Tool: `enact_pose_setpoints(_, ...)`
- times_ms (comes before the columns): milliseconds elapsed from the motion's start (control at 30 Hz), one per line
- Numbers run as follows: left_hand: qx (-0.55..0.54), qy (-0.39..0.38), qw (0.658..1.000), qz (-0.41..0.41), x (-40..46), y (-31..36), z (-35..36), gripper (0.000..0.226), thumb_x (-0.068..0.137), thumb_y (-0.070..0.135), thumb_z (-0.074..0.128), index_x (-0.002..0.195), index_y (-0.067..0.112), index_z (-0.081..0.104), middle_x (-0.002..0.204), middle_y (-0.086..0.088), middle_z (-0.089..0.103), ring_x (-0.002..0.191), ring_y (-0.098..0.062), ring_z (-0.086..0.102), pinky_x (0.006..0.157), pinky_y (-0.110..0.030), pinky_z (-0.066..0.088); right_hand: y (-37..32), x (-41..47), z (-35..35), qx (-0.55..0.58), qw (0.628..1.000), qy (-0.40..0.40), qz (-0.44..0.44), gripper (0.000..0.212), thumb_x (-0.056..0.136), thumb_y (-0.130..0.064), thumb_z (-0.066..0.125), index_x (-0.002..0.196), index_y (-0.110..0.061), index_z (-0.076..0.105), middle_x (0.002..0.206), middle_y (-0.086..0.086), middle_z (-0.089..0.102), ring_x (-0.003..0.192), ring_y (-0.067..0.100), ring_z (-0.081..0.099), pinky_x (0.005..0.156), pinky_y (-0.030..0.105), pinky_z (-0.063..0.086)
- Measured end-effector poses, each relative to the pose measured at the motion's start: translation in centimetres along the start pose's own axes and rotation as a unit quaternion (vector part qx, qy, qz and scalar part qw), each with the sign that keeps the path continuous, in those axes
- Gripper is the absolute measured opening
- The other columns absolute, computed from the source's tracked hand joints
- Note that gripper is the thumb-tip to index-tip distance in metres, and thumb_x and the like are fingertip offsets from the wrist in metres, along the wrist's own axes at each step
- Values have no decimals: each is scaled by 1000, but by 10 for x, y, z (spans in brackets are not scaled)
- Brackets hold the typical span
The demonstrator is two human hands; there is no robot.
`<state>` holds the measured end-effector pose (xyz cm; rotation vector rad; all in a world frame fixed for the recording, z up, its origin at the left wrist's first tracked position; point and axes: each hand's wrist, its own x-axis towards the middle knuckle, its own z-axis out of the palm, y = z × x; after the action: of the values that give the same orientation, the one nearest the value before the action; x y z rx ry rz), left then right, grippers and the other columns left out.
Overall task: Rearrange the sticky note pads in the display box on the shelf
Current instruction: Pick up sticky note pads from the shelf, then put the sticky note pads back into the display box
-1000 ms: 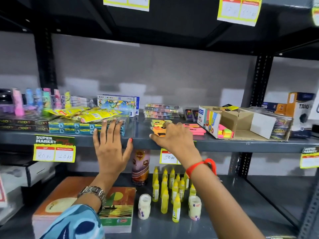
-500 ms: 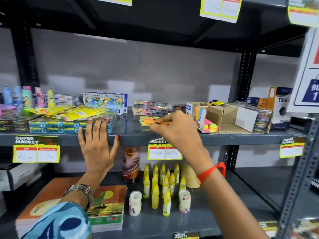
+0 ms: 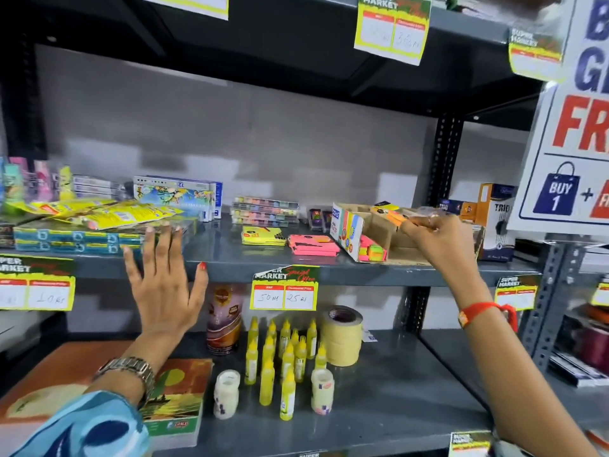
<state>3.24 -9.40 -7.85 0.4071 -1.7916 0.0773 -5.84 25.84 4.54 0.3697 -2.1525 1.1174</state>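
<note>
Head view: dark grey metal shelf (image 3: 230, 263) in a shop rack, grey wall behind, black perforated upright (image 3: 445, 159) at the back right. Yellow price tags (image 3: 285, 288) are stuck on the shelf's front edge, more hang from the shelf above, and a white buy-one promo sign (image 3: 566, 127) sits at the right edge. On the middle shelf, left to right: flat blue-and-yellow packets (image 3: 82, 225), blue crayon boxes (image 3: 178, 192), stacked clear pastel cases (image 3: 265, 211), a loose yellow sticky note pad (image 3: 262, 235), a loose pink sticky note pad stack (image 3: 313, 245), then the open cardboard display box (image 3: 349, 230). Neon pink and green pads (image 3: 374, 250) lie in the box's front-left corner. The yellow and pink pads lie flat, just left of the box and outside it. Lower shelf: small yellow glue bottles (image 3: 286, 351), a beige masking tape roll (image 3: 341, 334), a brown printed can (image 3: 224, 319), two white jars, a notebook stack (image 3: 174, 400).

Left hand (image 3: 164, 285): palm forward, fingers spread and holding nothing, fingertips at the shelf's front edge by the blue packets; metal watch on the wrist, blue patterned sleeve.

Right hand (image 3: 435, 239): reaches over the display box, fingers pinched on an orange sticky note pad (image 3: 393, 216) held above the box's inside, tilted; red thread band on the wrist.
</note>
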Motion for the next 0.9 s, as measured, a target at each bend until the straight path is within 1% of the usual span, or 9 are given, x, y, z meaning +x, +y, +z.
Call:
enact_pose_setpoints(167,0,1,1000,-3,-2,8,0,65,93,40,30,144,0,33,147,-22,38,141,-35,22,117,-46,-6,33,2,19,-59,997,-50,15,32,77,-36,70,89,-8,75,82,13,73,81,29,64,65,28,45)
enact_pose_setpoints(300,-6,-3,1000,-11,-1,8,-1,66,92,41,29,144,0,33,147,-21,37,141,-35,22,117,-44,-8,47,10,35,-173,973,-150,-5,47,83,-50,51,96,-8,68,102,24,69,98,41,58,89,46,47)
enact_pose_setpoints(400,-4,-7,1000,-15,-2,8,-1,65,92,41,29,142,0,35,146,-22,39,141,-35,22,117,-43,-8,41,7,31,-261,943,-205,-27,42,96,-22,31,137,-17,35,129,26,53,116,48,46,99,53,34)
enact_pose_setpoints(467,-4,-8,1000,-17,-2,9,-1,65,92,41,30,141,-1,37,145,-22,40,140,-35,23,117,-43,-8,36,5,30,-253,947,-194,-28,45,96,-11,27,141,-14,23,133,25,49,119,48,43,99,55,34)
enact_pose_setpoints(633,-1,-5,1000,-21,-1,11,-2,64,92,40,30,140,-2,38,143,-22,41,139,-35,24,117,-44,-7,39,7,35,-248,948,-197,-8,43,96,-14,27,139,-13,23,135,25,48,121,49,40,100,58,30)
enact_pose_setpoints(733,0,-1,1000,-21,-1,9,-1,63,92,40,30,139,-2,39,143,-22,42,139,-35,25,117,-46,-4,32,5,42,-190,979,-67,-26,48,98,-34,24,140,-14,35,145,29,34,133,44,29,108,57,24)
enact_pose_setpoints(800,0,4,1000,-20,-1,10,0,63,92,39,31,139,-1,39,143,-21,42,139,-35,26,117,-47,-3,10,-8,47,-61,989,63,-118,54,95,-36,26,130,-3,49,138,24,48,128,36,40,106,50,34)
enact_pose_setpoints(833,-1,6,1000,-20,-1,10,1,63,92,39,31,140,-1,39,144,-21,42,139,-34,26,117,-46,-3,-6,-17,50,-26,981,90,-168,50,94,-33,30,122,0,55,125,22,59,117,34,50,98,43,42)
enact_pose_setpoints(900,-1,7,1000,-22,-2,9,2,63,92,40,30,141,0,38,144,-20,42,139,-34,25,117,-46,-3,-35,-29,60,-36,974,41,-220,36,93,-28,41,108,-2,60,93,16,67,90,31,59,72,33,44)
